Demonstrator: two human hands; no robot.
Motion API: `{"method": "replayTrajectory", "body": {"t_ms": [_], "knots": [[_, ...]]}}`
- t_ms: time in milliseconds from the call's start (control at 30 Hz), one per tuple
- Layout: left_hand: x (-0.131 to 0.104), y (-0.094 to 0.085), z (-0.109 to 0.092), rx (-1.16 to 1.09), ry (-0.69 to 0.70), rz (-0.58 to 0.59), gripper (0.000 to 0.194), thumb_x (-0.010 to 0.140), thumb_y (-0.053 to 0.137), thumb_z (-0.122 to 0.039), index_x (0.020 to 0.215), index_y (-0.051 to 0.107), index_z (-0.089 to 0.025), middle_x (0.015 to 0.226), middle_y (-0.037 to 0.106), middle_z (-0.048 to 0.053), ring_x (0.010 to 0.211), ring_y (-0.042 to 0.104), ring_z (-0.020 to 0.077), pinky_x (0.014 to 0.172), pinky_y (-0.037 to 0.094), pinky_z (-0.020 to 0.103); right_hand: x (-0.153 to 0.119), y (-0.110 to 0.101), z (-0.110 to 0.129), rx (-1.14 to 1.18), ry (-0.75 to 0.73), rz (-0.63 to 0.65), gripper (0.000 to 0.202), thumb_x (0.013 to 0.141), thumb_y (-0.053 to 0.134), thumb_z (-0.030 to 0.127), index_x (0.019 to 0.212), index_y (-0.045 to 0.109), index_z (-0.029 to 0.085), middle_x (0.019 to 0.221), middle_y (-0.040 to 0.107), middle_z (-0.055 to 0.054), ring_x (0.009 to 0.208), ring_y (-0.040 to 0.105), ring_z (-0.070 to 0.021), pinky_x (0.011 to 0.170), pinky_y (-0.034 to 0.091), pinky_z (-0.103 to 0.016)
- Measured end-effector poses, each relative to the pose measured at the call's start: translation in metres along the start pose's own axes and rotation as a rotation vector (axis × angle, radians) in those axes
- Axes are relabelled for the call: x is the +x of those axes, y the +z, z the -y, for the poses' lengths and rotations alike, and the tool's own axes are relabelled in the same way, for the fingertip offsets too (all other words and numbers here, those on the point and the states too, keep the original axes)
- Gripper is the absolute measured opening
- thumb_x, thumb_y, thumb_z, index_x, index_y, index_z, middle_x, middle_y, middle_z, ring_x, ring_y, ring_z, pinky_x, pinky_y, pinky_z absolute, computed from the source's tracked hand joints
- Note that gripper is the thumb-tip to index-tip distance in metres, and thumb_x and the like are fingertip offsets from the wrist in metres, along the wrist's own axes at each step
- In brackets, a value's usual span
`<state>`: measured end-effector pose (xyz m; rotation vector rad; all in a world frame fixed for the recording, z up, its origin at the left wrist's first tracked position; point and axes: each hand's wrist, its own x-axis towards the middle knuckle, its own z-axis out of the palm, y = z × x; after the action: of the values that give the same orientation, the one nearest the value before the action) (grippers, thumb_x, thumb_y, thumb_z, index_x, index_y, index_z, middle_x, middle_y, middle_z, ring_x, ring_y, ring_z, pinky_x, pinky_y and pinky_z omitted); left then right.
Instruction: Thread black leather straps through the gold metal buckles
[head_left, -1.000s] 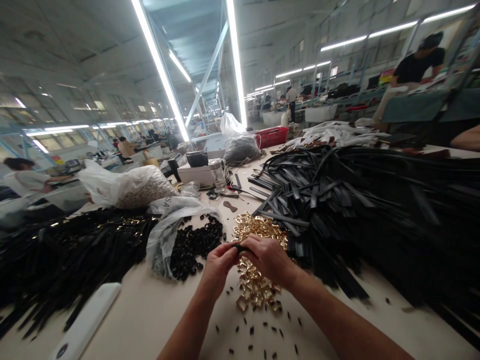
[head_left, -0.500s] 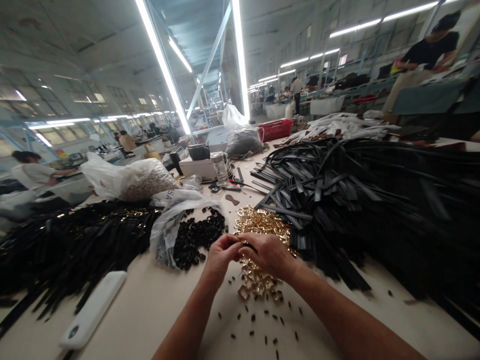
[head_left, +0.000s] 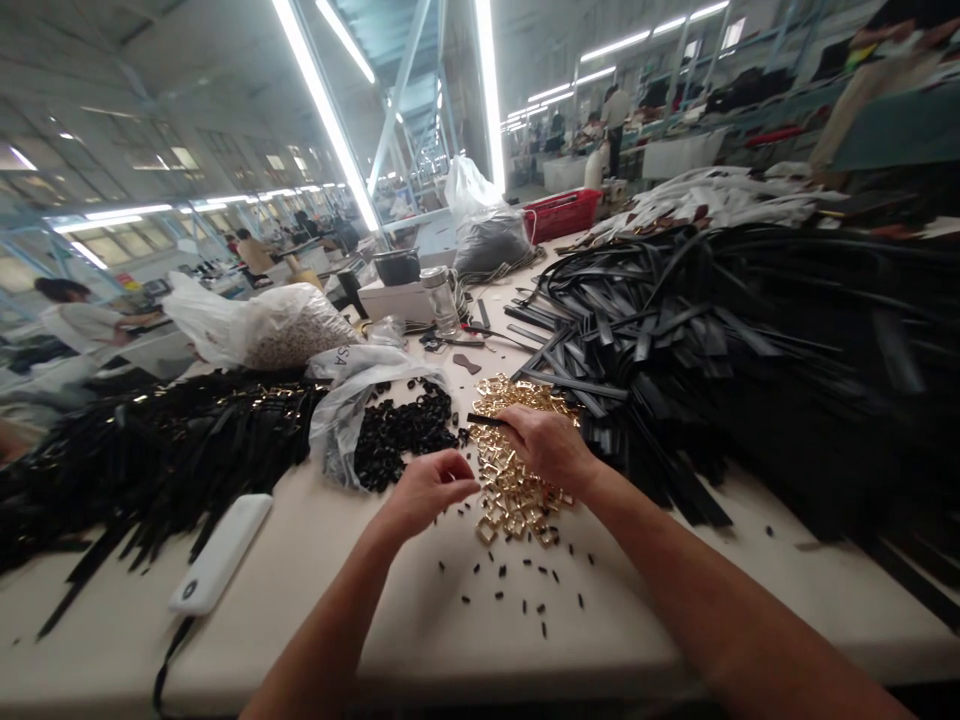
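Note:
My right hand (head_left: 546, 440) is closed on a short black strap (head_left: 486, 420), whose flat end sticks out to the left over a heap of gold metal buckles (head_left: 506, 470). My left hand (head_left: 431, 488) hovers lower on the left, apart from the strap. Its thumb and curved fingers have a gap between them, and nothing shows in it. Just beyond this hand, a pile of small black loops (head_left: 397, 430) spills from a clear plastic bag (head_left: 330, 440). Small dark bits (head_left: 525, 605) lie scattered on the pale table (head_left: 420, 640) in front of the buckles.
A large heap of black straps (head_left: 675, 340) fills the right side. More black straps with gold fittings (head_left: 225, 450) lie at left, beside a white power bank (head_left: 225, 550) with a cable. Behind stand a glass jar (head_left: 440, 300), a red basket (head_left: 561, 213) and filled plastic bags. People work farther off.
My hands have come apart: the left moved down and left, while the right keeps the strap, its end now showing. The view has tilted down slightly.

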<state>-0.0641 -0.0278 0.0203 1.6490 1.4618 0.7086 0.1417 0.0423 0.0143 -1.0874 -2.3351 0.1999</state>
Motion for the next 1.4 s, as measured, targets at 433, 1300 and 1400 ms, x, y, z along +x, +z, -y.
{"method": "replayTrajectory", "body": {"t_ms": [433,1300,1400], "knots": [[-0.022,0.031,0.021,0.639,0.495,0.012,0.022,0.081,0.060,-0.020,0.100,0.069,-0.021,0.078,0.064,0.008,0.070,0.059,0.0193,0.065,0.046,0.029,-0.002,0.004,0.001,0.004,0.025,0.028,0.016,0.094,0.049,0.028,0.092,0.062,0.020,0.085,0.066,-0.002,0.073,0.058,-0.0138,0.063,0.032,-0.025],[0.030,0.012,0.009,-0.659,0.030,-0.360,0.032,0.062,0.081,-0.028,0.086,0.063,-0.017,0.070,0.065,-0.001,0.059,0.057,0.0100,0.050,0.039,0.018,0.000,-0.003,0.002,0.327,0.146,-0.011,0.016,0.088,0.051,0.027,0.088,0.066,0.022,0.070,0.065,0.001,0.062,0.058,-0.0133,0.057,0.037,-0.022],[0.030,0.012,0.011,-0.536,0.102,-0.387,0.028,0.065,0.079,-0.028,0.083,0.060,-0.018,0.069,0.063,-0.002,0.060,0.056,0.0109,0.054,0.042,0.020,0.000,-0.001,0.001,0.307,0.135,0.005,0.016,0.089,0.051,0.027,0.092,0.066,0.022,0.076,0.067,0.000,0.067,0.060,-0.0145,0.061,0.039,-0.023]]}}
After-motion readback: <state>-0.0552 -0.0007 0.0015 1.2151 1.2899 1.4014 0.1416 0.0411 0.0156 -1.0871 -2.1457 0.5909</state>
